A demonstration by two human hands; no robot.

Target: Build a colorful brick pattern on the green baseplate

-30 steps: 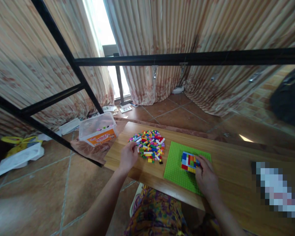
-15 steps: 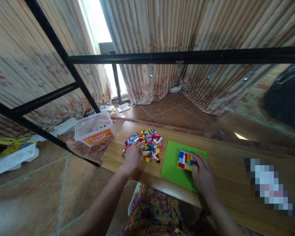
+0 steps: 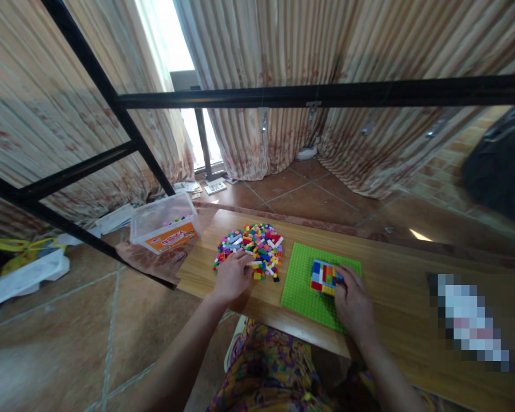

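A heap of loose, many-coloured toy bricks [image 3: 264, 243] lies on the wooden table. At its near edge is my left hand [image 3: 234, 277], fingers stretched over the bricks and apart, with nothing visibly gripped. To the right lies a green studded baseplate [image 3: 298, 286]. My right hand [image 3: 355, 297] grips the right side of a brick assembly [image 3: 323, 277] made of blue, red, yellow and white bricks. This assembly is over the middle of the baseplate; whether it touches the plate, I cannot tell. My right fingertips are partly hidden behind it.
A clear plastic tub [image 3: 165, 220] with an orange label stands left of the table [image 3: 249, 306], a few bricks inside. Black metal bars [image 3: 283, 100] cross in front of the curtains. A blurred-out item [image 3: 472, 323] lies at the table's right.
My left hand has shifted slightly over the near edge of the brick heap, its fingers now more stretched out. My right hand and the assembly stay nearly in place.
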